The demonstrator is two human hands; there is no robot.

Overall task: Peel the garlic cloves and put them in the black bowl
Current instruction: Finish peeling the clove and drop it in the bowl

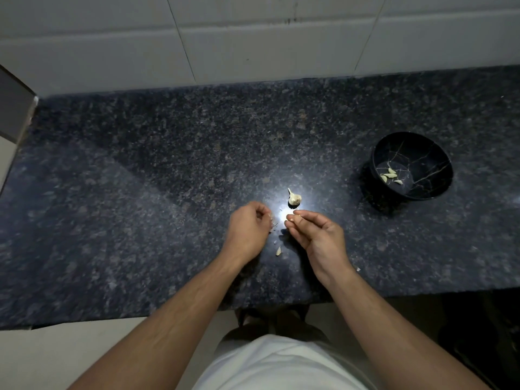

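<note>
— Where's the garlic right now?

— I've got one clove [289, 217] pinched at the tips of my right hand [318, 235], thumb and forefinger curled round it, just above the bench [140, 178]. My left hand [249, 232] sits close beside it with its fingers [263, 213] curled in; whether it holds a shred of skin I cannot tell. The rest of the garlic bulb [294, 197] stands just beyond my hands, and a scrap of peel [278, 251] lies between my wrists.

— And the black bowl?

— The black bowl [439, 175] is well off to the right, with a few peeled cloves [390, 175] already in the bottom.

— How will the clove handle?

— Light and firm, I'd judge, but small and smooth once bare, so likely to slip. The skin looks papery and should tear easily. I'd hold the clove by its thick middle and pick at the skin from the pointed end.

— Any writing anywhere?

— None that I can read. The bowl only has pale vein-like lines.
</note>
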